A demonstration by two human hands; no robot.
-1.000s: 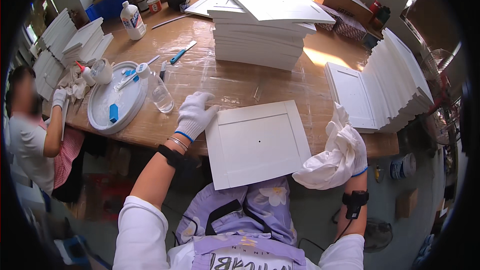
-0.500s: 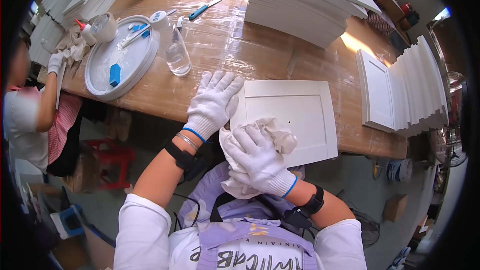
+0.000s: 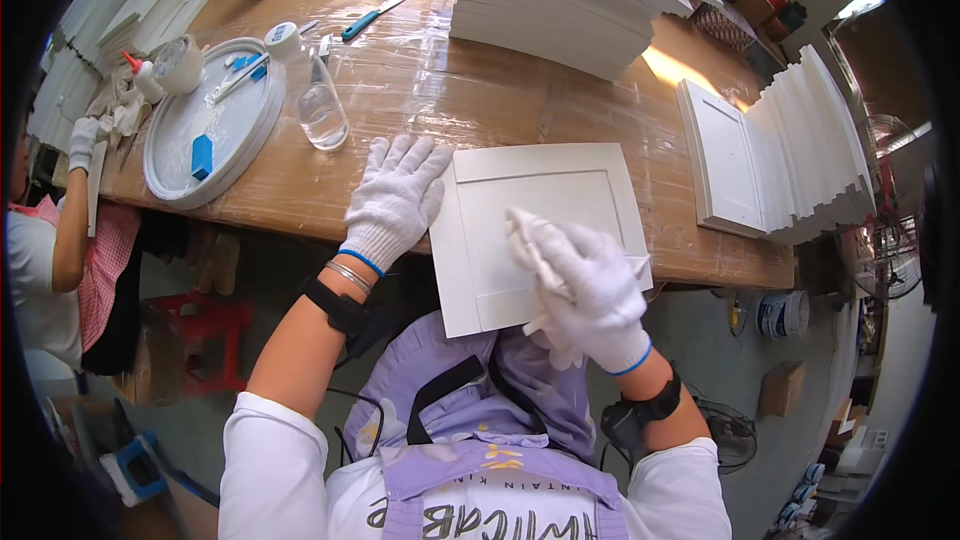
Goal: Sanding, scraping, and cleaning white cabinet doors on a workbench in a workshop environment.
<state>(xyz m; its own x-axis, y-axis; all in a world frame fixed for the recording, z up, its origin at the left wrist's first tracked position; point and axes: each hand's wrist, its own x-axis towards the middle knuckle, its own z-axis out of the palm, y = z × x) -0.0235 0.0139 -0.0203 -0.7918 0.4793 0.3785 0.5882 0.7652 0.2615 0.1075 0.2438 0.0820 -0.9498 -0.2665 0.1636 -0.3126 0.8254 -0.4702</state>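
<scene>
A white framed panel (image 3: 485, 230) lies at the table's front edge, its near side reaching past it. My left hand (image 3: 395, 198), in a white knit glove, rests flat with its fingers stretched out at the panel's left edge. My gloved right hand (image 3: 598, 290) is closed round a crumpled off-white cloth (image 3: 528, 238) over the right half of the panel. One end of the cloth sticks out beyond the fingers, and another part hangs below the hand. The small dark hole in the panel is hidden from view.
A round white tray (image 3: 160, 175) holds blue blocks, beside a clear bottle (image 3: 322, 115). A blue-handled scraper (image 3: 372, 18) lies farther back. Stacks of white panels (image 3: 550, 25) stand at the back and right (image 3: 815, 160). At left, another person's gloved hand (image 3: 83, 143) holds a strip.
My right hand and the cloth have moved right across the panel, uncovering its lower left corner. My left hand stays beside the panel's left edge. The whole view has shifted slightly.
</scene>
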